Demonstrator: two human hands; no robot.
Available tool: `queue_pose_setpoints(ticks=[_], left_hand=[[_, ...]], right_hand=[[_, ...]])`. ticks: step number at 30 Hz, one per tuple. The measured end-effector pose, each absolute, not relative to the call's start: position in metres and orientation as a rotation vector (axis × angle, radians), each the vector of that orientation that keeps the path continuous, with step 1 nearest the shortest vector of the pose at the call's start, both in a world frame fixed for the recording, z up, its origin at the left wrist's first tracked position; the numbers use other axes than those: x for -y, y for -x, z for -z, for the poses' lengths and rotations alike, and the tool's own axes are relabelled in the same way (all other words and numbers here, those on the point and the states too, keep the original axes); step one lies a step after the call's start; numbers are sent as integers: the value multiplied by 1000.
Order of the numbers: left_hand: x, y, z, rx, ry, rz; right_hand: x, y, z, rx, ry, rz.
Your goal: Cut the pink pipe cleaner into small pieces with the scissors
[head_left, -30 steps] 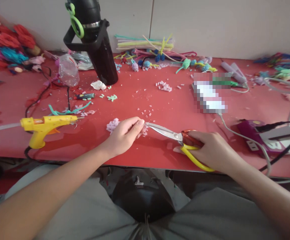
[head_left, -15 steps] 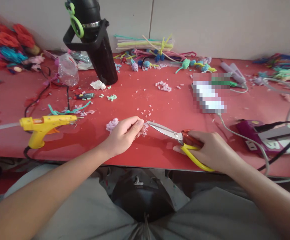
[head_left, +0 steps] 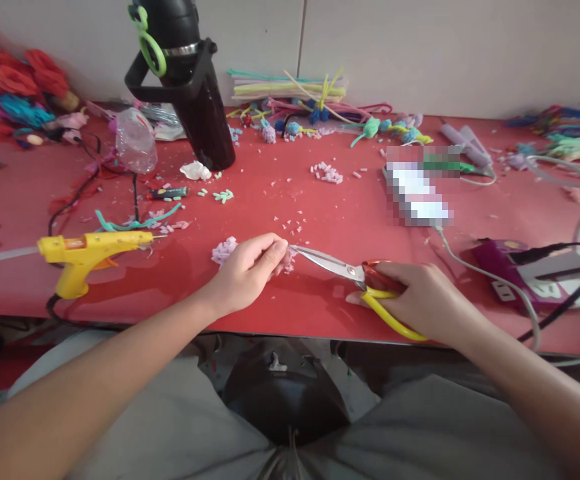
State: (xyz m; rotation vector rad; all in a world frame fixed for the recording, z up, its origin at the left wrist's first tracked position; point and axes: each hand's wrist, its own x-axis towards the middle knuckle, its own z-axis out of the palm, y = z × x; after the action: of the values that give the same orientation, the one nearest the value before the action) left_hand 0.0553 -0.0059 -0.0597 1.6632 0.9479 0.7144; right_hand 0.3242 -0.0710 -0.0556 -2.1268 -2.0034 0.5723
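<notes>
- First, farthest left, a rumpled heap of red, papery-looking blooms (head_left: 25, 73) sits on the red counter (head_left: 300, 313), whose surface is smooth and slightly glossy.
- Nearer the front edge, a yellow glue gun (head_left: 77, 257), hard plastic with a thin metal nozzle, lies on its side, apart from both hands.
- Behind, a dark, tapering bottle (head_left: 207, 130) stands near short pale-green bits (head_left: 223, 195), apparently cut already.
- A fuzzy lilac heap (head_left: 224, 250) of little stubs lies just beside the left hand; that much cutting looks done.
- The left hand (head_left: 253, 273) is pinched, thumb pressed to forefinger; whether a scrap sits between them is too small to tell.
- Behind it, a bundle of long, soft stems (head_left: 290, 88) looks uncut, so material remains.
- Farther forward, loose lilac pieces (head_left: 327, 173) make a second small pile.
- The scissors (head_left: 333, 263), slim pointed metal blades with red and yellow handles, lie between the hands, tip right by the left fingertips.
- The right hand (head_left: 415, 290) is wrapped around those handles.
</notes>
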Motion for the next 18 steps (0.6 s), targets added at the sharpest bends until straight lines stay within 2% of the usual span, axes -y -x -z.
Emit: queue_pose_setpoints(ticks=[18], left_hand=[[7,-58,55,-1007,-1707,-703]], right_hand=[[73,-323,56,2008,2091,-568]])
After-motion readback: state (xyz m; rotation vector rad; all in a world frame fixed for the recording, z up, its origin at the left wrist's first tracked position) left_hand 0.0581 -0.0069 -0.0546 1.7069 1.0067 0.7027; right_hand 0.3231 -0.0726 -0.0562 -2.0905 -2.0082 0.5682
